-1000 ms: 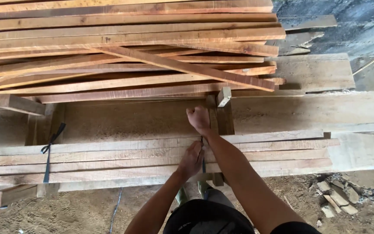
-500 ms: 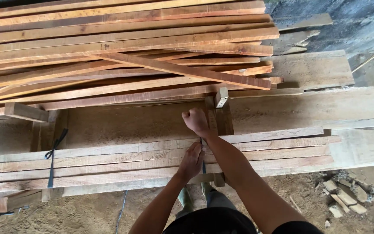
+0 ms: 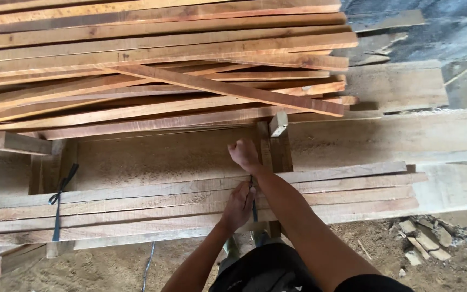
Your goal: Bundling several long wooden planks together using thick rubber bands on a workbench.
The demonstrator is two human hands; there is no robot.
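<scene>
Strap at left: dark band [image 3: 58, 203] is already cinching the near bundle of wood strips [image 3: 136, 208]; its loose tail is hanging off the front edge, where it could be snagging on anything passing.
Near bundle: long strips are lying flat across the low bench [image 3: 152, 157], only one end bound; the unbound right ends could be fanning apart or sliding off if the pull comes sideways.
Left hand [image 3: 239, 205]: fingers are curling closed on the bundle top, pinching the second dark strap [image 3: 253, 203] against the wood; a slip here would be letting the tension go.
Right hand [image 3: 244, 153]: fist is closing tight just beyond the bundle, apparently gripping the strap's far end and hauling it up; whether the strap is fully inside the fist, cannot tell.
Risk at hands: strap is running between both hands under load; if it snaps or slips, the right fist would likely be jerking back toward the block [image 3: 278, 124].
Upper stack [image 3: 163, 65]: loose strips are lying crossed and uneven behind the hands; jolting could be bringing one down.
</scene>
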